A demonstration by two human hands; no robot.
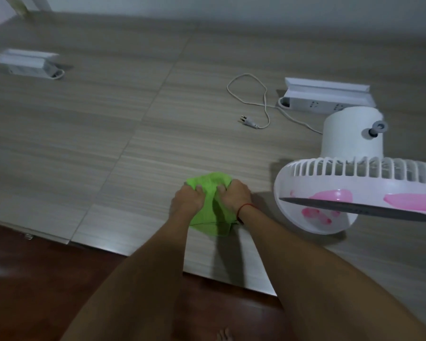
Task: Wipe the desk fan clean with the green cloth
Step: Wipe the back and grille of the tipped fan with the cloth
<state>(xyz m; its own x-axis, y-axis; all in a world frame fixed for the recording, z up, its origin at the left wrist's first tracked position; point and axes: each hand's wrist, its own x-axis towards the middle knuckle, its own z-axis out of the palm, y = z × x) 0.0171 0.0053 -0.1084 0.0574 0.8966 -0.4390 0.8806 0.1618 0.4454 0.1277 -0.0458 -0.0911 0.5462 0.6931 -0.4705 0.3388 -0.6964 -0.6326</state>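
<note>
Both hands grip the cloth (213, 193) on the table (108, 119), near edge: left hand (188, 199) and right hand (234, 195) each clenched on bunched fabric. Fan (349, 168) stands just right of the cloth, apart from it, pink blades inside its cage. Plug (247, 121) lies loose farther back.

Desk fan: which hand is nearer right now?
Right. The right hand grips the green cloth just left of the desk fan; the left hand is farther left on the cloth.
</note>
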